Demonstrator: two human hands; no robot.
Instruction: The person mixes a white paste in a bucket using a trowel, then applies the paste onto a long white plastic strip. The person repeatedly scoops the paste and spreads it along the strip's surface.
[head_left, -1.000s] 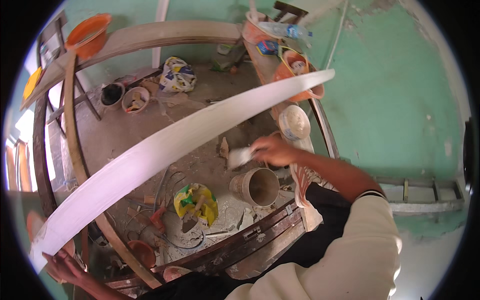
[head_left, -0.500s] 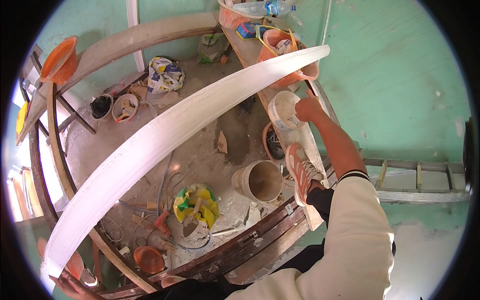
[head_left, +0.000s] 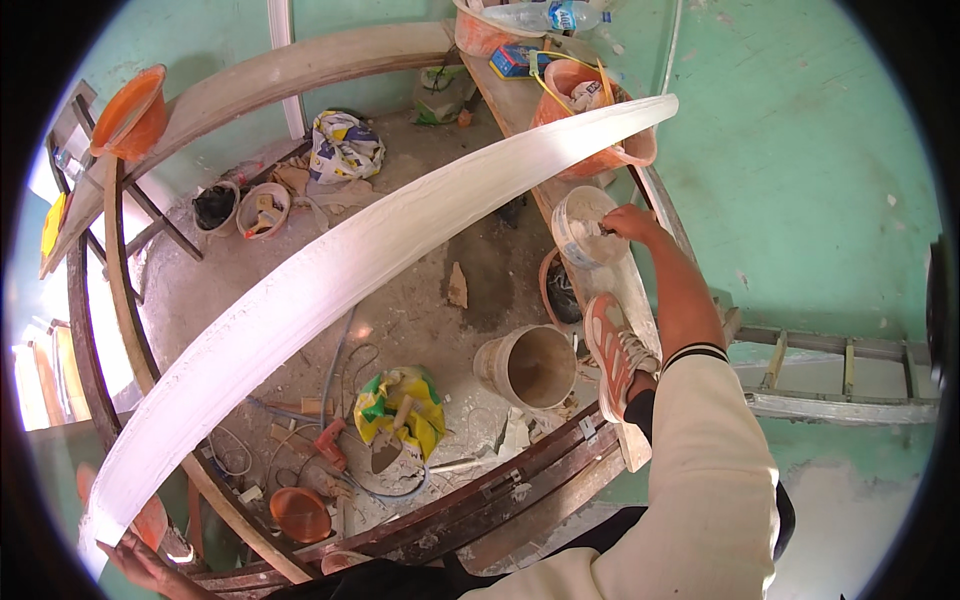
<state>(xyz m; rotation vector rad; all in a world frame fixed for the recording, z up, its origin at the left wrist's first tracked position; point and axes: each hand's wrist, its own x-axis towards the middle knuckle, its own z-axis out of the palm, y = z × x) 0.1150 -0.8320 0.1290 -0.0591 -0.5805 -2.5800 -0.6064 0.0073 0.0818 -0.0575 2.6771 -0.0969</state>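
The long white plaster moulding lies across my view, its long axis running from low at my left to high at my right, where its end rests by the orange basin. It looks cast but not yet fixed anywhere. My left hand steadies its lower end; I cannot tell the grip. My right hand dips, fingers curled, into the small white tub of plaster on the plank.

The right arm stretches forward, forearm bare, cream sleeve pushed back to the elbow, wrist bent down; the right hand curls its fingers closed. The left hand lies low at far left, fingers spread
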